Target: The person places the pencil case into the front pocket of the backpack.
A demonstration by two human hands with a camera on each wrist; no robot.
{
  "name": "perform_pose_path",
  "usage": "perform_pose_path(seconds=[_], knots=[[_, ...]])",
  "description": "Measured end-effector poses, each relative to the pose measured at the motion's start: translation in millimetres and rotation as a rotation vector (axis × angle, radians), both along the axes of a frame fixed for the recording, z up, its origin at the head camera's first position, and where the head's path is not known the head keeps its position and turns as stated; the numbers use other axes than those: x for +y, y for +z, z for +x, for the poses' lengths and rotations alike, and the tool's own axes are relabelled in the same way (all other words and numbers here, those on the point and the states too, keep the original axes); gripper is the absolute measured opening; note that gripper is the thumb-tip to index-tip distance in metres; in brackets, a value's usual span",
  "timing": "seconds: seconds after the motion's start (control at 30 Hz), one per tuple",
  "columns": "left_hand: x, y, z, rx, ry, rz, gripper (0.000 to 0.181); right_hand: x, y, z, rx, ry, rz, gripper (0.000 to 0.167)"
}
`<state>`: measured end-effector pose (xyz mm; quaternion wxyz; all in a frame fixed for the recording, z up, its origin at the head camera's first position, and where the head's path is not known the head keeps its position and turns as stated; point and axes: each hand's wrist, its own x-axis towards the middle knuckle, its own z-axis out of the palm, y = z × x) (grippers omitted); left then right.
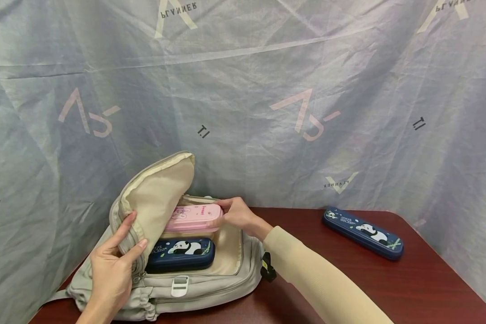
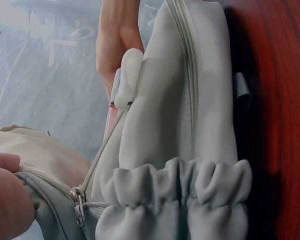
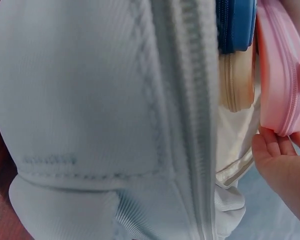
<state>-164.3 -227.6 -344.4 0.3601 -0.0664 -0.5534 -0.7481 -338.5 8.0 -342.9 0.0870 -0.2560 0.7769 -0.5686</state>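
A light grey backpack (image 1: 202, 290) lies on the table with its front opened. My left hand (image 1: 112, 265) pinches the edge of its raised flap (image 1: 158, 193) between thumb and fingers. At the right end of a pink pencil case (image 1: 196, 216), my right hand (image 1: 240, 218) grips it inside the opening. Nearer the front edge, a dark blue panda pencil case (image 1: 182, 253) lies inside, its left end hidden by the flap. In the right wrist view, a beige pencil case (image 3: 238, 82) shows beside the blue one, and my fingers (image 3: 275, 145) touch the pink case's end.
Another dark blue panda pencil case (image 1: 362, 231) lies on the right of the dark red table (image 1: 308, 252). A grey printed curtain (image 1: 243, 99) hangs behind and at both sides. A white buckle (image 1: 180, 286) sits on the bag's front, and a zipper pull (image 2: 79, 205) hangs beside the flap.
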Motion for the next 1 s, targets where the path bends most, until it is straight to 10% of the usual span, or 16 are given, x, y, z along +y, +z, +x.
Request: perform_pose_path(seconds=[1.0], knots=[[0.1,1.1,-0.4,0.033,-0.025,-0.015,0.065,-14,5.8,0.8,-0.035,-0.022,0.04,0.063]])
